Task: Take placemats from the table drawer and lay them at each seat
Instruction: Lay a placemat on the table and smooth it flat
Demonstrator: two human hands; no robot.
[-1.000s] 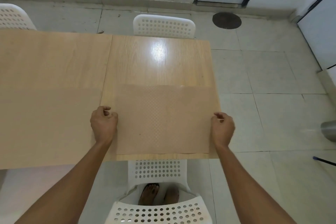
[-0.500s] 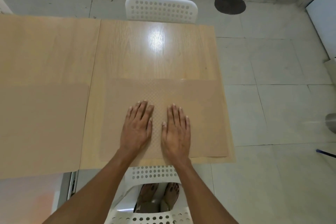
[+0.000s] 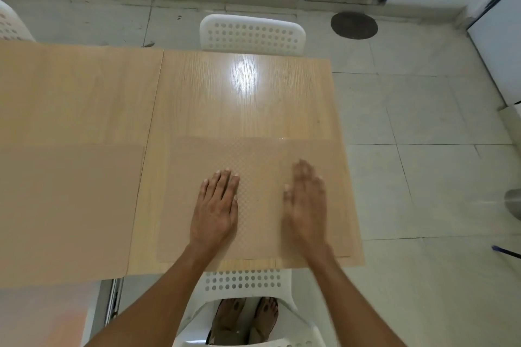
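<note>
A tan, finely textured placemat [image 3: 253,160] lies flat on the near right part of the wooden table [image 3: 245,98], in front of the chair below me. My left hand [image 3: 215,208] rests flat on the mat's middle with straight fingers. My right hand [image 3: 306,201] lies flat on the mat to the right, slightly blurred, fingers straight. A second tan placemat [image 3: 67,205] lies on the table's near left part. A drawer rail [image 3: 114,298] shows under the table's near edge.
A white perforated chair [image 3: 252,34] stands at the far side. Another white chair [image 3: 245,284] is tucked under the near edge, above my feet. A third chair back [image 3: 11,22] shows at far left. A round floor drain [image 3: 353,25] and a metal object [image 3: 513,203] lie to the right.
My hands let go of the mat's side edges, came flat together at its middle, then spread apart; the right hand has slid rightward across the mat.
</note>
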